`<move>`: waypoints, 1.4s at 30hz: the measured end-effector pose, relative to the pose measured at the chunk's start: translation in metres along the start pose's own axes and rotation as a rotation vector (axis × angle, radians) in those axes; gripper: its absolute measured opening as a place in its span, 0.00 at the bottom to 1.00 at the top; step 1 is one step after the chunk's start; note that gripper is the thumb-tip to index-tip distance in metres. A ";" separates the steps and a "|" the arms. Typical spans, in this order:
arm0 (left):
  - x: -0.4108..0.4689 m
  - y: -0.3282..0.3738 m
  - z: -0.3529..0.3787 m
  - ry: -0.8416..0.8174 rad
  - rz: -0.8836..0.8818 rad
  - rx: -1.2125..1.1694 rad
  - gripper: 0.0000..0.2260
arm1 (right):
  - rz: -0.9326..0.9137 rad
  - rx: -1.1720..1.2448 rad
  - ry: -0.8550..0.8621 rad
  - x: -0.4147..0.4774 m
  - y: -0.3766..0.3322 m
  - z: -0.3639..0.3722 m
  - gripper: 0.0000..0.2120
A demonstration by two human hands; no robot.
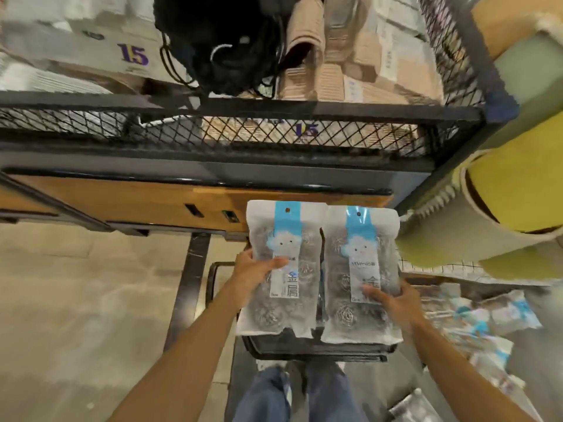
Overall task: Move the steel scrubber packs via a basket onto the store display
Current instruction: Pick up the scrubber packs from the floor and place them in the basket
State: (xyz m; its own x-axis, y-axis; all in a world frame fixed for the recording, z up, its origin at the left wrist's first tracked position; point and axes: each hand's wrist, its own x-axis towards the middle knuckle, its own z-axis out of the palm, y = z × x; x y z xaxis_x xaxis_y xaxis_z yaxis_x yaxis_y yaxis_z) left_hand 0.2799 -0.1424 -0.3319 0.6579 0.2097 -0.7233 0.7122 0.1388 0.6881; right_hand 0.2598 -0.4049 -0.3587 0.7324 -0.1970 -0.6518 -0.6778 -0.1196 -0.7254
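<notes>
Two packs in hand, one per hand, held side by side with edges touching, face up, hang-holes pointing away from the person. Both sit above the basket [320, 350], whose black rim shows just below their bottom edges.

Progress (judged): mid-task. None of these two is on a display. The basket's inside is hidden by the packs, so its load cannot be told, nor whether the packs are going in or coming out. More packs [502, 312] lie in a blurred heap low on the right, near the basket; whether that is the source or the display cannot be told. The mesh shelf [243, 132] ahead holds cartons and a black bag, with no scrubbers seen on it. Left to do, at least: place these two.

Left hand [259, 269]: arm reaches forward. It pinches the left pack [283, 233] at its left edge about mid-height, thumb laid across the front and fingers behind, out of view.

Right hand [393, 300]: arm comes in from the lower right. It pinches the right pack [359, 254] at its lower right, thumb on the front near the label's bottom, fingers hidden behind.

Both packs are level, slightly tilted toward the camera.
</notes>
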 end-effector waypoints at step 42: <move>0.336 -0.382 0.067 0.334 0.457 1.067 0.41 | -0.149 -1.024 0.270 0.327 0.358 0.153 0.50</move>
State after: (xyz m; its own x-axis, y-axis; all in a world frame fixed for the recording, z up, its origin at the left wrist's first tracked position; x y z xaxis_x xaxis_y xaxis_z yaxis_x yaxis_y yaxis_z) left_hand 0.2451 -0.1897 -0.8420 0.9183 0.2928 -0.2666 0.3777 -0.8496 0.3680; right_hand 0.2670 -0.3629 -0.8653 0.8590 -0.3069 -0.4098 -0.4063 -0.8957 -0.1809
